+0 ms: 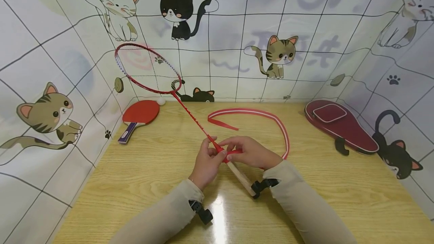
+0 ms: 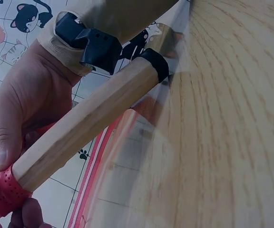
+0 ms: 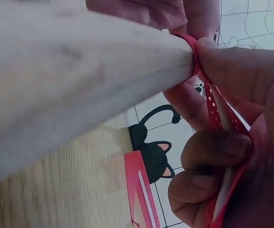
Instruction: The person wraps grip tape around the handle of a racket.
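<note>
Left hand (image 1: 206, 164) pinches racket (image 1: 193, 115) at top of wooden handle (image 1: 241, 178); racket slants over surface (image 1: 152, 183), head far left. Right hand (image 1: 251, 151) arches in, fingers (image 3: 194, 190) curled round red tape (image 1: 251, 111). Left fingertips partly hidden, exact contact unclear.

Red racket (image 1: 192, 115), slanted; wooden handle (image 1: 241, 178) bare below red tape (image 2: 9, 188), maybe one turn, white-striped tail (image 1: 249, 111) curving across counter (image 1: 169, 142).

The handle (image 1: 241, 178) is matt wood, the tabletop (image 1: 162, 161) glossy.
</note>
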Motion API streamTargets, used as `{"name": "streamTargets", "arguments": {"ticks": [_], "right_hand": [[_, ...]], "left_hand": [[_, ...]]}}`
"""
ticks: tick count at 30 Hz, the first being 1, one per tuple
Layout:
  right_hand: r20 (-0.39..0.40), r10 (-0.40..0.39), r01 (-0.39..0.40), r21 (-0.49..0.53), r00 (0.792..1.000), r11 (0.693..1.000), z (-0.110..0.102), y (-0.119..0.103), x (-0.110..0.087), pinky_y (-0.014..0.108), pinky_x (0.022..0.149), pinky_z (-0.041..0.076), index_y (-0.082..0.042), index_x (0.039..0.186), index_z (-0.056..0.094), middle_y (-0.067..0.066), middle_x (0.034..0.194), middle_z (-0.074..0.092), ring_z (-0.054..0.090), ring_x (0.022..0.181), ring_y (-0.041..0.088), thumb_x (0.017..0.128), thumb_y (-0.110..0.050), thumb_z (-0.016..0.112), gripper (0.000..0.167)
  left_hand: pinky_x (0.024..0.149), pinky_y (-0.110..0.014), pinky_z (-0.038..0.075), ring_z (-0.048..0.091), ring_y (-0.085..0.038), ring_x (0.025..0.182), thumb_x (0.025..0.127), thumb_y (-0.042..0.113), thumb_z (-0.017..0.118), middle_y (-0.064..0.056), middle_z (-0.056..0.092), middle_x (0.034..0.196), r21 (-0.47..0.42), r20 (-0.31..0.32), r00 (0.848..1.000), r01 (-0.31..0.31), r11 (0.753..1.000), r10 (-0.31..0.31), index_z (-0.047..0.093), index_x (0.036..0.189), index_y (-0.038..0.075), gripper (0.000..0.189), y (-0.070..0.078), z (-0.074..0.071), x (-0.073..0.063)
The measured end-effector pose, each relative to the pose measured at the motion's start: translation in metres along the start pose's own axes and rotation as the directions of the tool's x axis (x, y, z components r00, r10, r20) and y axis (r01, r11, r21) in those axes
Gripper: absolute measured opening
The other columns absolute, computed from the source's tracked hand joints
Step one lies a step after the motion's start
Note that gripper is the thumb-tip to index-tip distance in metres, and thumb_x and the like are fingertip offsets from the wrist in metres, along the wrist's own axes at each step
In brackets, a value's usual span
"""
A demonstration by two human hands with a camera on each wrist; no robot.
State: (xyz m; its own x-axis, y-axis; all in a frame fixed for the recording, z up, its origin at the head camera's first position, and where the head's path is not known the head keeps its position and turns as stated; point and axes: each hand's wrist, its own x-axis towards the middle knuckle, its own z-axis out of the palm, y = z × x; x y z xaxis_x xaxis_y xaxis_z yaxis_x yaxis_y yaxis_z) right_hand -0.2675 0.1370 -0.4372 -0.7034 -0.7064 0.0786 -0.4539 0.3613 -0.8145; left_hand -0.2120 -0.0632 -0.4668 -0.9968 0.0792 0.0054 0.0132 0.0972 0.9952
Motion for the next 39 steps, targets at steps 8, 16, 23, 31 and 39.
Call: {"name": "streamTargets", "arguments": {"ticks": [8, 16, 23, 31, 39], "right_hand": [[0.008, 0.015, -0.015, 0.002, 1.000, 1.000, -0.0022, 0.0001, 0.0001, 0.025, 0.059, 0.047, -0.021, 0.139, 0.069, 0.000, 0.104, 0.073, 0.056, 0.062, 0.011, 0.099, -0.011, 0.073, 0.042], [0.022, 0.044, -0.044, 0.024, 0.999, 0.999, -0.0041, 0.0000, -0.0008, 0.025, 0.057, 0.044, -0.022, 0.140, 0.069, 0.000, 0.105, 0.073, 0.054, 0.061, 0.014, 0.100, -0.008, 0.071, 0.043], [0.033, 0.049, -0.050, 0.029, 0.998, 0.998, -0.0067, 0.0042, -0.0018, 0.028, 0.069, 0.052, -0.018, 0.144, 0.065, -0.001, 0.105, 0.074, 0.066, 0.081, 0.026, 0.101, -0.005, 0.068, 0.045], [0.073, 0.060, -0.067, 0.092, 0.996, 0.994, -0.0053, 0.0035, -0.0004, 0.032, 0.085, 0.056, -0.016, 0.144, 0.064, -0.001, 0.103, 0.079, 0.072, 0.093, 0.021, 0.102, -0.007, 0.067, 0.043], [0.029, 0.060, -0.061, 0.055, 0.998, 0.997, -0.0014, -0.0025, -0.0007, 0.033, 0.081, 0.056, -0.021, 0.140, 0.067, -0.003, 0.099, 0.078, 0.071, 0.087, 0.018, 0.101, -0.007, 0.069, 0.042]], "left_hand": [[0.082, -0.031, 0.051, 0.069, -0.019, 0.094, 0.102, 0.010, 0.064, -0.017, 0.073, 0.108, -0.013, -0.018, 1.000, 0.010, 1.000, -0.010, 0.041, 0.149, 0.013, 0.053, -0.0003, 0.0002, 0.0016], [0.086, -0.031, 0.050, 0.069, -0.021, 0.099, 0.102, 0.008, 0.061, -0.018, 0.072, 0.113, -0.017, -0.006, 1.000, 0.004, 1.000, -0.004, 0.037, 0.152, 0.012, 0.055, -0.0010, 0.0004, 0.0029], [0.091, -0.035, 0.052, 0.069, -0.022, 0.104, 0.102, 0.006, 0.059, -0.019, 0.072, 0.114, -0.055, 0.021, 1.000, 0.000, 0.998, 0.001, 0.035, 0.152, 0.014, 0.056, 0.0006, 0.0000, 0.0027], [0.092, -0.038, 0.051, 0.070, -0.024, 0.108, 0.101, 0.004, 0.057, -0.020, 0.072, 0.123, -0.086, 0.048, 0.999, 0.018, 0.996, -0.014, 0.032, 0.154, 0.015, 0.060, -0.0004, -0.0038, 0.0046], [0.093, -0.036, 0.052, 0.067, -0.021, 0.100, 0.100, 0.005, 0.056, -0.019, 0.069, 0.119, -0.072, 0.038, 0.999, -0.017, 0.997, 0.020, 0.036, 0.153, 0.017, 0.058, 0.0002, -0.0051, 0.0046]]}}
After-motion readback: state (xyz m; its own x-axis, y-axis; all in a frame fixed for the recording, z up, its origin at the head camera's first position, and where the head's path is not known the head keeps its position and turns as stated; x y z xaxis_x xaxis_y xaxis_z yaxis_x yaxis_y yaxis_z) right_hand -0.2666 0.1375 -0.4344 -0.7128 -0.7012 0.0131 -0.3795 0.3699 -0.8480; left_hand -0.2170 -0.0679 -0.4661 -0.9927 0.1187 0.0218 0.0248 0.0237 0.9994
